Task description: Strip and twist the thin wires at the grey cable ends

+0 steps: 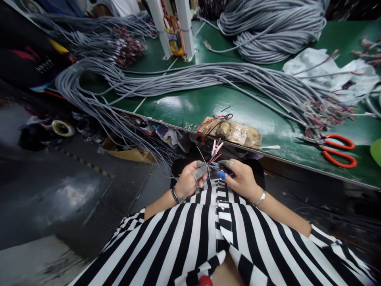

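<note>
In front of my lap, both hands meet at the stripped end of a grey cable, where a small bunch of coloured wires (214, 153) fans upward with pink and white tips. My left hand (190, 178), its fingers wrapped in grey tape, is closed round the cable end. A thin pale strand sticks out beside those fingers. My right hand (242, 178), with grey tape on one finger and blue on another, pinches close to the base of the wires. What exactly its fingertips grip is too small to make out.
A green bench (175, 105) carries a long bundle of grey cables (178, 79), with a coiled heap (276, 28) behind. Orange-handled scissors (339, 150) lie at the right. Near the bench edge rests a taped wooden block (235, 132). A white post (187, 31) stands at the back.
</note>
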Motion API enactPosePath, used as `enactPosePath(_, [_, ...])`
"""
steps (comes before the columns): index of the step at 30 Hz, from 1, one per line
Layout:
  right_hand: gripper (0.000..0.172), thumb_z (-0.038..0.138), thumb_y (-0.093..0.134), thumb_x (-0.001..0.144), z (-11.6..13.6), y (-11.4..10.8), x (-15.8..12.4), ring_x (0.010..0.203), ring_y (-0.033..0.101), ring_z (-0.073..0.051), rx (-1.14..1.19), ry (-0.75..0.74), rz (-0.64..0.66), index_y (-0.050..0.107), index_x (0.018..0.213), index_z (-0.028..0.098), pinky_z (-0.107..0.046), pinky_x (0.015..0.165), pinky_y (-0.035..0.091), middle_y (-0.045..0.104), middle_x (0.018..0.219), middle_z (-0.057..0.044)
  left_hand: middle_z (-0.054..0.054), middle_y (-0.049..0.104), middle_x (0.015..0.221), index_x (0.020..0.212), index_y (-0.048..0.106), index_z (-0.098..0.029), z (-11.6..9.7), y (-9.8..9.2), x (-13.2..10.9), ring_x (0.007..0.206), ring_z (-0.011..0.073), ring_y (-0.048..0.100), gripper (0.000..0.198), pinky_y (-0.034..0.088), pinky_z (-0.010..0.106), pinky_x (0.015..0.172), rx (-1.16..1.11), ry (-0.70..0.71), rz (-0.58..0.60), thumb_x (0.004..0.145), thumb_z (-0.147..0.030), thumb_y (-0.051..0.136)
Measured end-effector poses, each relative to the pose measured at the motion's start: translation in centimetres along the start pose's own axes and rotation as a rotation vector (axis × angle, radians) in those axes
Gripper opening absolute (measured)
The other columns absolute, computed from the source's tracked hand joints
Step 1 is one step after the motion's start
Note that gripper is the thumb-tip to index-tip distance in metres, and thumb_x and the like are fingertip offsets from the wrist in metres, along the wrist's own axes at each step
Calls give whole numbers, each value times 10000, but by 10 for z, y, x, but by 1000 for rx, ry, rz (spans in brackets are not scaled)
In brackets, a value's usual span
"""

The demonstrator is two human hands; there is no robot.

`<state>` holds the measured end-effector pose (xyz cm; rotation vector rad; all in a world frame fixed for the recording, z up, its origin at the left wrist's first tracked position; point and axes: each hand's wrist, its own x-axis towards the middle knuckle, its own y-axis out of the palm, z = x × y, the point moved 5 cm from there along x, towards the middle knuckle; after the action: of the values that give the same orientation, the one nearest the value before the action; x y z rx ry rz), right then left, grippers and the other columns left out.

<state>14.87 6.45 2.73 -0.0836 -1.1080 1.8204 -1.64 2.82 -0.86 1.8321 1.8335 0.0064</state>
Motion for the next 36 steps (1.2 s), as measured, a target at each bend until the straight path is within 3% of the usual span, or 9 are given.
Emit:
enactPosePath(7, [280,343,528,866,10,-8,2,603,525,-142,-123,-163,-6,662,960,116,-259,560,370,588,714,-53,-47,561,549,757,519,-150,-3,1,-5,346,24,423,342,269,141,340,145,2,30,747,-451,683])
enactPosePath(12, [282,346,472,904,2,-6,9,646,560,-143,-63,-175,185,665,940,144,-246,581,375,608,740,-56,-37,570,563,798,564,-139,-9,4,-10,386,31,454,316,326,149,385,347,53,41,750,-427,684])
enactPosePath(16, [268,348,485,905,-1,-5,14,734,613,-153,10,-203,323,662,985,164,-239,640,413,659,801,-67,-33,574,564,811,565,-139,-7,5,-10,369,31,440,324,307,148,364,323,15,85,736,-427,693])
enactPosePath(21, [263,322,486,903,2,-3,19,792,644,-168,95,-212,405,666,1021,169,-259,707,455,700,884,-79,-28,577,572,785,552,-140,-2,2,-9,371,27,434,332,295,142,362,308,-2,142,727,-428,706])
enactPosePath(25, [265,320,478,909,3,1,19,822,656,-162,240,-188,429,664,1026,172,-253,734,470,711,958,-84,-17,594,617,827,566,-138,-2,3,-11,420,35,452,389,330,144,388,273,17,189,656,-421,771])
enactPosePath(28, [269,349,468,913,3,5,18,753,641,-150,269,-149,441,662,928,163,-243,685,453,703,875,-79,-25,580,590,792,579,-142,-4,5,-12,442,47,458,390,368,164,426,258,53,167,616,-408,804])
enactPosePath(32, [340,365,441,898,6,8,17,519,477,-108,149,-142,396,557,648,166,-235,534,344,567,588,-20,-9,602,618,730,597,-146,-8,7,-13,540,80,522,352,436,208,545,228,138,107,622,-411,803])
enactPosePath(36, [347,314,427,872,16,4,14,457,347,-96,69,-209,266,401,547,196,-251,489,258,428,493,17,-11,581,612,688,588,-134,-8,9,-14,560,78,511,382,438,221,583,185,181,118,598,-431,812])
